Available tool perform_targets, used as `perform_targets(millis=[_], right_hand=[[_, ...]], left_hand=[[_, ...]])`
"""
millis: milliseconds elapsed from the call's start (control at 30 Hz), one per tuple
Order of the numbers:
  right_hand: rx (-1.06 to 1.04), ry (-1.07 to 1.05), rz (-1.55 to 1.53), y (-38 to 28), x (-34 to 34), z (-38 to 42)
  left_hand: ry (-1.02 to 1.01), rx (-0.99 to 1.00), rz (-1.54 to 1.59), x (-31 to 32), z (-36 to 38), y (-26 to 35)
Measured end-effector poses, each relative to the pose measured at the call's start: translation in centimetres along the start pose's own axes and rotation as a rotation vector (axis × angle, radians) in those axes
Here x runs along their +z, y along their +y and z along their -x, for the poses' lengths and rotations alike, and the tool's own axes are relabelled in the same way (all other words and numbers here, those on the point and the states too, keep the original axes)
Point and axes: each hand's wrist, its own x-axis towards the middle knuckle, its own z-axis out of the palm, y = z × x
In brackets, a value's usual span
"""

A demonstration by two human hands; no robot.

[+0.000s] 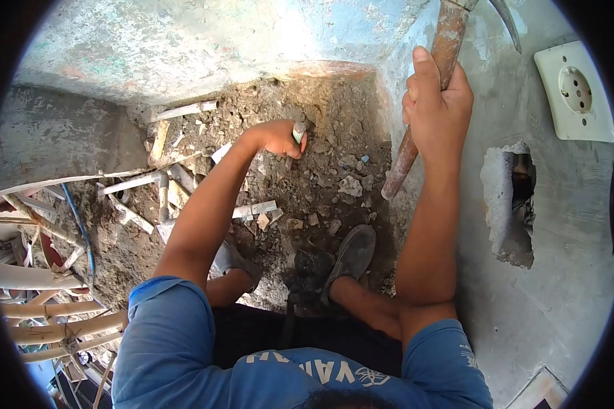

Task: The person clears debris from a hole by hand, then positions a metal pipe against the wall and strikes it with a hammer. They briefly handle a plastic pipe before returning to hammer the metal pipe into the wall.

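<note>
We clamp right hand (442, 112) fingers round tool handle (450, 39); left hand (278, 138) fingers close round short rod (298, 129), over rubble (351, 162).

The left hand (277, 138), around a rod (298, 129), was above the rubble (334, 153), ahead of the shoes (356, 251). To its right, the right hand (438, 109) was around the handle of a tool (451, 37), near the side wall (518, 313). On that wall, a socket (565, 102) sat farther forward than a hole (522, 198). A front wall (205, 48) stood beyond the rubble. Pipe pieces (135, 183) lay on the left, a cable (76, 218) farther left, and bamboo poles (71, 332) behind those.
</note>
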Motion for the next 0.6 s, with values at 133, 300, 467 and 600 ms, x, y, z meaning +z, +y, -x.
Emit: perform_targets(millis=[133,300,467,600], right_hand=[[0.099,-0.104,0.262,3.7,0.2,-0.3],[0.476,-0.343,0.21,10.8,3.0,2.9],[0.698,-0.448,0.037,17.8,4.9,5.6],[0.737,-0.247,-0.041,20.9,5.8,5.8]], left_hand=[[-0.259,-0.231,-0.247,-4.6,3.9,4.0],[-0.173,-0.34,-0.306,-8.1,12.6,3.8],[-0.027,-0.345,-0.228,-6.8,21.3,1.6],[-0.103,-0.392,-0.28,-5.5,27.4,0.7]])
